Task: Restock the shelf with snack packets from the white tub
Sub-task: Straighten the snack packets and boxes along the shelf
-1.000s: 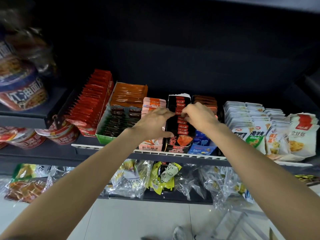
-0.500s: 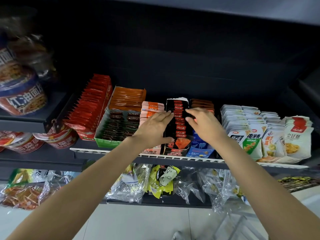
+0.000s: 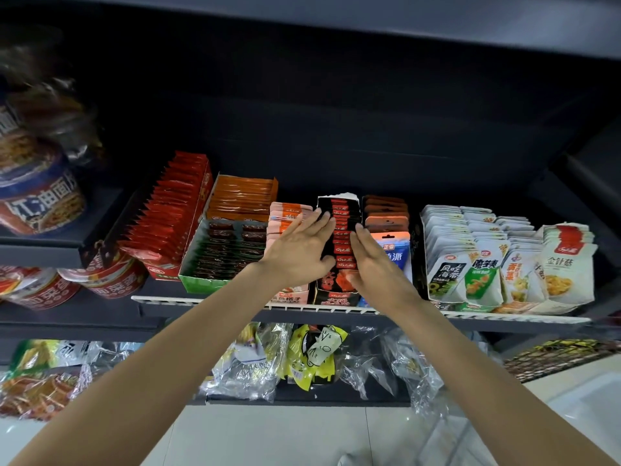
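A black display box (image 3: pixel 337 295) full of black-and-red snack packets (image 3: pixel 340 230) stands in the middle of the dark shelf (image 3: pixel 504 320). My left hand (image 3: pixel 299 250) lies flat against the box's left side with straight fingers. My right hand (image 3: pixel 374 264) lies flat against its right side, fingers straight too. Neither hand holds a packet. The white tub is not in view.
Pink packets (image 3: pixel 289 211) and a blue-and-white packet box (image 3: pixel 395 253) flank the black box. Red (image 3: pixel 174 213), orange (image 3: pixel 242 196) and green (image 3: pixel 218 260) boxes stand left, white pouches (image 3: pixel 477 260) right. Noodle cups (image 3: pixel 40 200) sit far left; clear bags (image 3: pixel 255 361) fill the shelf below.
Both hands have opened from curled over the packets to flat, and have slid toward me along the black box's sides.
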Demonstrator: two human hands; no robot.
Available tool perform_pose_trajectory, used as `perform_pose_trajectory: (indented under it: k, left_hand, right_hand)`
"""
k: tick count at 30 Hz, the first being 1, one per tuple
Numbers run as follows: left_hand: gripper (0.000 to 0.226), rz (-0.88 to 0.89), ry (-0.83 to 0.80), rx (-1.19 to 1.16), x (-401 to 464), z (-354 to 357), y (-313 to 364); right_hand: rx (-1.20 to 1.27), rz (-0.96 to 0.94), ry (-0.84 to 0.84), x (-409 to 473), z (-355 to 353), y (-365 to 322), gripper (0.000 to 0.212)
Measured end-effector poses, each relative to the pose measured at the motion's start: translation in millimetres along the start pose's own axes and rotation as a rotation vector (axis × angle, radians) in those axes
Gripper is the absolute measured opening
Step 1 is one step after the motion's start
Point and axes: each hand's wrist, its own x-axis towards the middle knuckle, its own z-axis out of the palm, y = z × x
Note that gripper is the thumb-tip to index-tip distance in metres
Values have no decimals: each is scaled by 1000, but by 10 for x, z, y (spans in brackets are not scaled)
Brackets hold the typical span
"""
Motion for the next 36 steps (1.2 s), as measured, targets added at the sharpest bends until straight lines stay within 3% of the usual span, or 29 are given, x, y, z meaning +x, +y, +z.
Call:
perform_pose_trajectory:
  k: [7,17,21,25,36]
  left_hand:
    - [62,-48,-54,130,271,39,-56]
    - [67,-37,-55,149,221,-23,-40]
    - [88,18,-63,41,182,-89,-36]
    - [108,84,-81,106,157,-3,-9]
    - [107,-101,-74,262,303,45,347]
  right_hand:
    - [-148,64,-178,299,-221,67,111]
    - [-154,51,-193,344,-211,49,109]
    - [-131,110,-173,311,-233,81,114]
    - [-62,261,-143,228,-242,171,119]
    - [-183,249,-65,175,-242,456,123]
